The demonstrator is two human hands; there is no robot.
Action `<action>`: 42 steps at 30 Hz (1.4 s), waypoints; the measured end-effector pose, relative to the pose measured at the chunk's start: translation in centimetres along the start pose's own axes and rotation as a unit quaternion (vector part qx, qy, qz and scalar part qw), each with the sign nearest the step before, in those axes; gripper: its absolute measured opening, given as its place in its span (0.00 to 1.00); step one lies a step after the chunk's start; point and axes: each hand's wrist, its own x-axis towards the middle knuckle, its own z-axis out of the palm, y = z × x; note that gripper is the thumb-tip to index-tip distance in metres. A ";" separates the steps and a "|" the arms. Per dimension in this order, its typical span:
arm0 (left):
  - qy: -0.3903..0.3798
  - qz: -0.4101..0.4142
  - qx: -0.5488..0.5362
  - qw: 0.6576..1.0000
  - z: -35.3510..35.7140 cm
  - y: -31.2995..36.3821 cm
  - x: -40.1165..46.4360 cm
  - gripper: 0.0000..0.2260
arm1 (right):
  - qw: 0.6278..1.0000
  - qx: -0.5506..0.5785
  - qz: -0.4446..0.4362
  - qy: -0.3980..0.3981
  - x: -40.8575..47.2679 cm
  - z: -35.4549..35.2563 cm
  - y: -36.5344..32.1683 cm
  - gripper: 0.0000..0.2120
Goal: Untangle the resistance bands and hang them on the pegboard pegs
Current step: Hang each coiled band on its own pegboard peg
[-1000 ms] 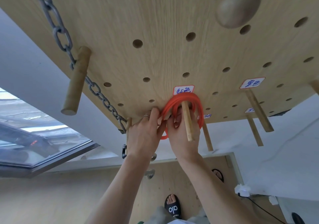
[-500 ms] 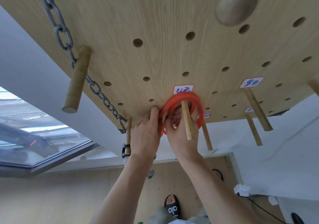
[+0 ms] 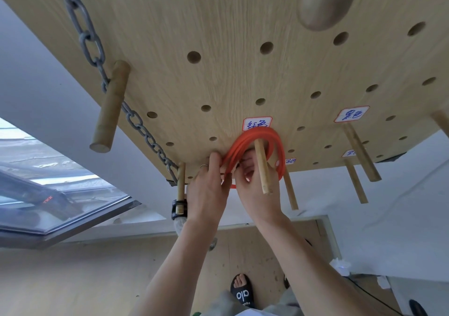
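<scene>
Item: red resistance band [image 3: 245, 143], coiled over a wooden peg [image 3: 262, 167] on the pegboard [image 3: 218, 36]. Likely light, soft, springy. Left hand [image 3: 206, 191] and right hand [image 3: 252, 189] both pinch its lower-left strands, the best hold.

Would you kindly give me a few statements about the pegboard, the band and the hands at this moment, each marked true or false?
1. The orange resistance band loops over a wooden peg just below a handwritten label. True.
2. The left hand hangs at the person's side. False: it is up at the pegboard, its fingers on the band's left strands.
3. The metal chain passes behind a thick wooden peg on the left. True.
4. The band is blue. False: it is orange.
5. The right hand is at the band, beside the peg. True.
6. Every hole in the pegboard holds a peg. False: many holes are empty.
</scene>
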 end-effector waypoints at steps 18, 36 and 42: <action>-0.017 -0.083 0.063 0.994 0.9 -0.3 -0.4 0.08 | 0.998 -0.030 0.049 0.022 -0.4 0.6 -0.5 0.09; -0.040 -0.099 0.010 0.994 0.3 0.0 -0.4 0.16 | 1.000 -0.008 0.024 0.010 -0.5 0.4 -0.9 0.05; -0.065 -0.104 -0.001 0.992 -1.1 1.2 -0.5 0.19 | 0.999 -0.040 0.031 -0.004 -0.7 0.7 -0.6 0.11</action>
